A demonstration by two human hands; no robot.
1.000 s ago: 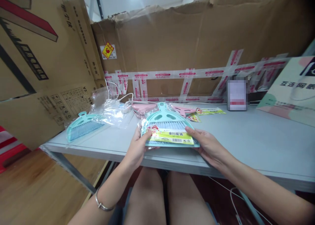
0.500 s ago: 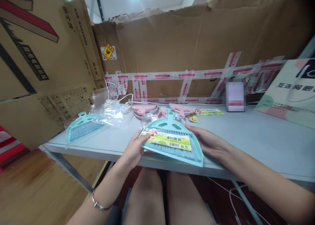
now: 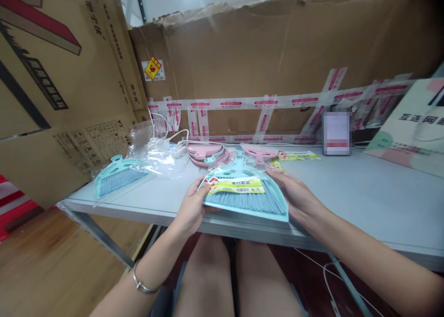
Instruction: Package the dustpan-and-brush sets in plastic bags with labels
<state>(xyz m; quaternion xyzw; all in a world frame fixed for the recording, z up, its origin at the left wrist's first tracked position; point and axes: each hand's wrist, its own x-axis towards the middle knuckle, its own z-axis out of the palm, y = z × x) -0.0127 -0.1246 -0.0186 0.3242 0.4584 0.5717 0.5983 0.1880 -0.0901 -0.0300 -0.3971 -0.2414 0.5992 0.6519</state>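
Both my hands hold a teal mini dustpan and brush set (image 3: 244, 201) above the near edge of the grey table (image 3: 364, 206). A yellow-green paper label (image 3: 234, 185) lies across it, and a clear plastic bag sits loosely around its handle end. My left hand (image 3: 191, 207) grips its left side with the thumb on the label. Along its right edge, my right hand (image 3: 294, 197) holds it with fingers underneath. The brush bristles show below the label.
A second teal set in a clear bag (image 3: 116, 174) lies at the table's left end. Pink and teal dustpans (image 3: 206, 152), a pink brush (image 3: 258, 154) and loose labels (image 3: 298, 156) lie behind. Cardboard sheets (image 3: 270, 58) wall the back and left; a printed bag (image 3: 412, 127) stands right.
The teal set has slid out of its clear bag toward me, so the bristles now show below the label. My right hand moved from the top onto the right edge.
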